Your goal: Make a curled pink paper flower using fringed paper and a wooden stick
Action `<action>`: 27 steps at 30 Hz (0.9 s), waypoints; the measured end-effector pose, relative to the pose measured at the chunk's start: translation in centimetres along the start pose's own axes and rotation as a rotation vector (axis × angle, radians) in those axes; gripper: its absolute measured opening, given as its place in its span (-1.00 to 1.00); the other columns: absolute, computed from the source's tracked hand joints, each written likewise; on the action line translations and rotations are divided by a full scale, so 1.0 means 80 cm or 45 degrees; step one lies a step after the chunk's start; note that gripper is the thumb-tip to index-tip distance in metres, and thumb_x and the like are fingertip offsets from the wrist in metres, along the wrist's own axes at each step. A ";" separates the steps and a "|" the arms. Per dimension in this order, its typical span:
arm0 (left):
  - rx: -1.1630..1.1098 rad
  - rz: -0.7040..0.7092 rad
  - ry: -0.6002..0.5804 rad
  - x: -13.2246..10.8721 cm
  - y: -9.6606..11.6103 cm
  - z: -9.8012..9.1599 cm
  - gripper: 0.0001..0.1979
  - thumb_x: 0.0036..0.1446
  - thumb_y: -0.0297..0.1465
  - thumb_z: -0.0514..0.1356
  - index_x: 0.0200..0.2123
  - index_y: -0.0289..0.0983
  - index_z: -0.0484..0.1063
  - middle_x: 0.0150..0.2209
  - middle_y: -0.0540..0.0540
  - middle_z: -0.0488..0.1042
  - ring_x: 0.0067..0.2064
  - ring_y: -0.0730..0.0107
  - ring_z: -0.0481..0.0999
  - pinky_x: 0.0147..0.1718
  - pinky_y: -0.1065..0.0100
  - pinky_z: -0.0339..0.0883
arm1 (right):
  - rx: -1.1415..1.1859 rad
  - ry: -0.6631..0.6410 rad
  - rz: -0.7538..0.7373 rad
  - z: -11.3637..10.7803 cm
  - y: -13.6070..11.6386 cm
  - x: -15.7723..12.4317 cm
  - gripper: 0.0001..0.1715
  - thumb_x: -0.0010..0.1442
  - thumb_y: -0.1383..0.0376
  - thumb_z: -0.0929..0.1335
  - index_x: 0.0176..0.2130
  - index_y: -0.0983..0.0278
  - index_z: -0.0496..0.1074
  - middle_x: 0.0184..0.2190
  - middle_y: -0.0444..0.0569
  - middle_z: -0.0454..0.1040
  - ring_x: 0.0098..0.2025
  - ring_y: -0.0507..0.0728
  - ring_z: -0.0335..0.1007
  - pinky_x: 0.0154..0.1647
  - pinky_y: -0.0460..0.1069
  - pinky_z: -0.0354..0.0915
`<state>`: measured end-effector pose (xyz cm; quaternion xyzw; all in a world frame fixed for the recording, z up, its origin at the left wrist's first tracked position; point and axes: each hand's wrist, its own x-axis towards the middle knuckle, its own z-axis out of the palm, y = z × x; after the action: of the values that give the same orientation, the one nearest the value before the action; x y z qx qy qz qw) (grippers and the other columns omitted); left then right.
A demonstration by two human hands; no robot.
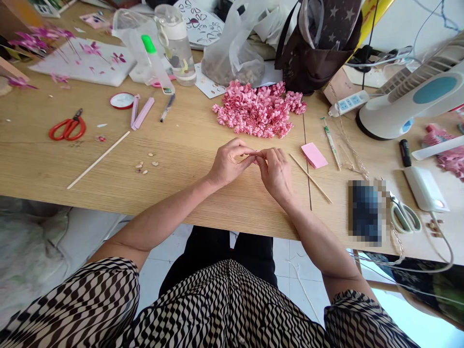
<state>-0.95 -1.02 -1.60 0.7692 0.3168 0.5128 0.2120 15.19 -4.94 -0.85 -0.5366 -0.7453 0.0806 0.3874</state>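
My left hand (232, 162) and my right hand (274, 173) meet fingertip to fingertip above the table's front part. Both pinch a small pink piece (255, 158), mostly hidden by the fingers, so its exact shape does not show. Just beyond the hands lies a heap of curled pink paper flowers (259, 110). Right of my right hand are a stack of pink paper slips (314, 155) and a thin wooden stick (311, 178). Several small pale bits (145, 164) are scattered left of my left hand.
Leftward lie red-handled pliers (67, 126) and a white stick (98, 159). At the back stand a glue bottle (157, 65), a water bottle (176, 46) and a plastic bag (234, 60). A white fan (409, 92), scissors (405, 215) and a cable occupy the right side.
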 end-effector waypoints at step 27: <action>-0.448 -0.402 -0.421 0.013 -0.005 -0.017 -0.86 0.16 -0.36 0.23 -0.39 -0.32 0.46 -0.35 -0.04 0.44 -0.32 0.48 0.48 -0.28 0.41 0.34 | 0.266 -0.038 -0.064 -0.013 0.006 0.009 -0.93 0.18 0.30 0.41 -0.35 0.23 0.53 -0.39 -0.09 0.53 -0.30 0.09 0.41 -0.23 0.02 0.28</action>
<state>-2.04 0.04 -0.64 0.7348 0.3001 0.3883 0.4683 16.15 -4.40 -0.04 -0.4732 -0.7518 0.1562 0.4319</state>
